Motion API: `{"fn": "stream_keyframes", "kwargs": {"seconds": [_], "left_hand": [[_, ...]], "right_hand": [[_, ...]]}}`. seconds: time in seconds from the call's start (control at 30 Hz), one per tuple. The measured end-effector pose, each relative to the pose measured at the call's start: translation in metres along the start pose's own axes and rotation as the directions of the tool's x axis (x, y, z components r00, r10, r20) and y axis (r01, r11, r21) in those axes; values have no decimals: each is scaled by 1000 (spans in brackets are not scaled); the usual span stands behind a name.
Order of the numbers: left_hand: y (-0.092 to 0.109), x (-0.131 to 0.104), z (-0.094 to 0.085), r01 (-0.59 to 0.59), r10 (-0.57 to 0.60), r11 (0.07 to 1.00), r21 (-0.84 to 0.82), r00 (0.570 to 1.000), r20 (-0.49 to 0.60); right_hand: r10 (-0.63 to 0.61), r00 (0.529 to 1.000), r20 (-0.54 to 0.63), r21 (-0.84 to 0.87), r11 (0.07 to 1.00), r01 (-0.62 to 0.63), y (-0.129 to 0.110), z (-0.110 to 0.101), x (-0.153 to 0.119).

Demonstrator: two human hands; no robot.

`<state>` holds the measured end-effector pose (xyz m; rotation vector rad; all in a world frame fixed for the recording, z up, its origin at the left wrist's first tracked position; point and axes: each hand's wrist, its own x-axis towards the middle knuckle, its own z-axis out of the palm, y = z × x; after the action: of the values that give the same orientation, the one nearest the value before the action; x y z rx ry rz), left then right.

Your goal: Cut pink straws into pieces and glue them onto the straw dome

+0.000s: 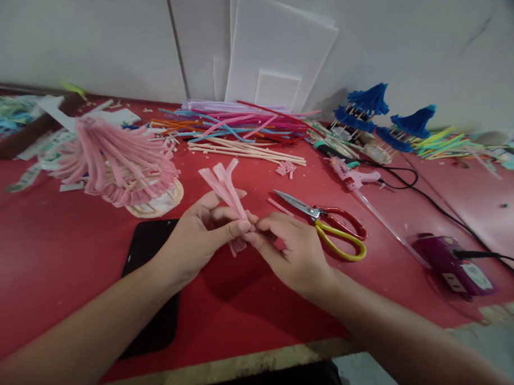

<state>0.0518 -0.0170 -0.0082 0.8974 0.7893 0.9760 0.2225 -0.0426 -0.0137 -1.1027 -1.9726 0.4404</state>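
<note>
My left hand is closed around a small bunch of pink pipe cleaners, whose upper ends fan out above my fingers and whose lower ends poke out below. The fingertips of my right hand are pinched together at the same bunch, touching my left fingertips; what exactly they grip is hidden. To the right lie scissors with one red and one yellow handle. Short cut pink pieces rest beyond my hands. On the left stands a pink pipe-cleaner canopy on a round pale base.
Behind lie colored pipe cleaners and pale sticks. A pink glue gun with a clear glue stick, a cord and a purple power box sit right. Blue roofed models stand at the back. A black phone lies under my left forearm.
</note>
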Motion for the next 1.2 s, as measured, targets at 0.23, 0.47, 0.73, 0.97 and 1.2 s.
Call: {"fn": "stream_keyframes", "kwargs": {"seconds": [0.23, 0.47, 0.73, 0.97, 1.2], "left_hand": [[3, -3, 5, 81, -68, 990, 118, 992, -106], [1, 0, 1, 73, -65, 992, 103, 995, -74], [2, 2, 3, 118, -127, 987, -105, 988, -88], [2, 2, 5, 143, -155, 984, -110, 982, -106], [2, 3, 8, 135, -153, 982, -133, 979, -137]], "right_hand": [[-72, 997, -5, -90, 993, 71, -3, -2, 0], [-146, 987, 61, -142, 978, 153, 1, -5, 2], [-200, 980, 5, -122, 972, 199, 2, -12, 6], [-172, 984, -33, -102, 980, 168, 1, -8, 4], [-150, 988, -24, -115, 982, 147, 0, -3, 5]]}}
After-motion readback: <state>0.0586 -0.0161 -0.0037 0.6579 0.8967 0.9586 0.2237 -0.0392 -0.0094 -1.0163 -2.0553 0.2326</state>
